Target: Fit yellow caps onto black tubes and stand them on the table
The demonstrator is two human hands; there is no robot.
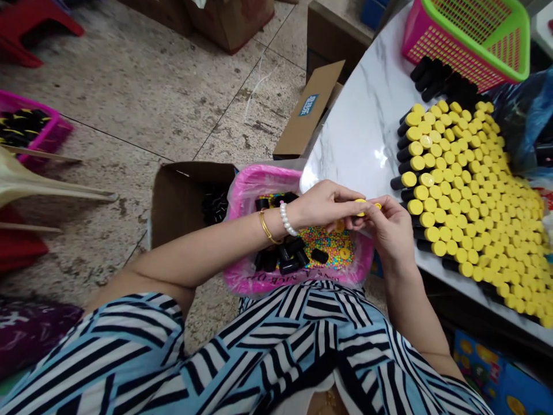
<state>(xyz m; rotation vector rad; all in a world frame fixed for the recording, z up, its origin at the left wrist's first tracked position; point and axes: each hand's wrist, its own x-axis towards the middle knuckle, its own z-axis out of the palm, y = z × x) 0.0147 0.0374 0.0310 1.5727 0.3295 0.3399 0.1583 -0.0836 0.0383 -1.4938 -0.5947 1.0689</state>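
Observation:
My left hand (324, 206), with a gold bangle (266, 226) and a white pearl bracelet (287, 219) on the wrist, meets my right hand (389, 229) above a pink tray (298, 276). Between the fingers of both hands is a small yellow cap (362, 207), partly hidden, with a little more yellow showing (377, 206) by my right fingertips. The tray holds several black tubes (287, 259) on a layer of multicoloured small pieces (328, 245). To my right, many yellow-capped black tubes (449, 190) lie packed together on a white marble-pattern table (358, 132).
A pink-and-green plastic basket (469, 34) and loose black tubes (436, 78) stand at the table's far end. An open cardboard box (190, 196) is left of the tray. A pink crate (30, 129) and red stool (30, 29) stand on the tiled floor.

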